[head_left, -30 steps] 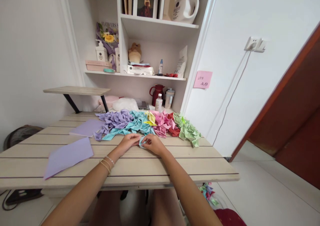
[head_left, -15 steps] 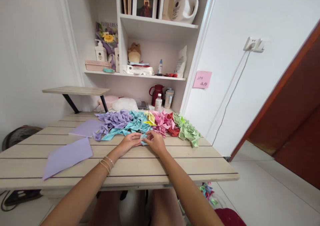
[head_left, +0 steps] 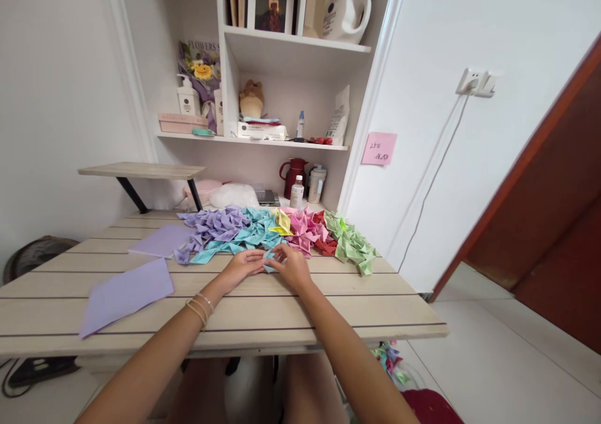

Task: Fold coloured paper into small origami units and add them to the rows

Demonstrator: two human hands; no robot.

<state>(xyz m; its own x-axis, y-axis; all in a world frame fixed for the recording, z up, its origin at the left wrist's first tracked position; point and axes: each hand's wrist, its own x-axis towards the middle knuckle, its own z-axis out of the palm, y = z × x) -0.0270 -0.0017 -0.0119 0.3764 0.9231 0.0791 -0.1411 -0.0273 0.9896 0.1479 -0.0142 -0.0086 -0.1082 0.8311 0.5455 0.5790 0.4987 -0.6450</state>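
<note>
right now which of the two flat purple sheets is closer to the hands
The larger purple sheet at the table's near left, closer to the left hand. The smaller purple sheet lies farther back, beside the purple folded pieces.

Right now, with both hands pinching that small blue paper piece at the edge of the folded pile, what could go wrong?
The left hand and right hand work the small light-blue folded paper piece right against the row of coloured folded paper pieces; a knuckle could scatter it. The piece is mostly hidden by fingers, so a crease may go crooked. The loose lilac paper sheet lies near the left forearm and the slatted wooden table edge; a sweep might push it off.
</note>
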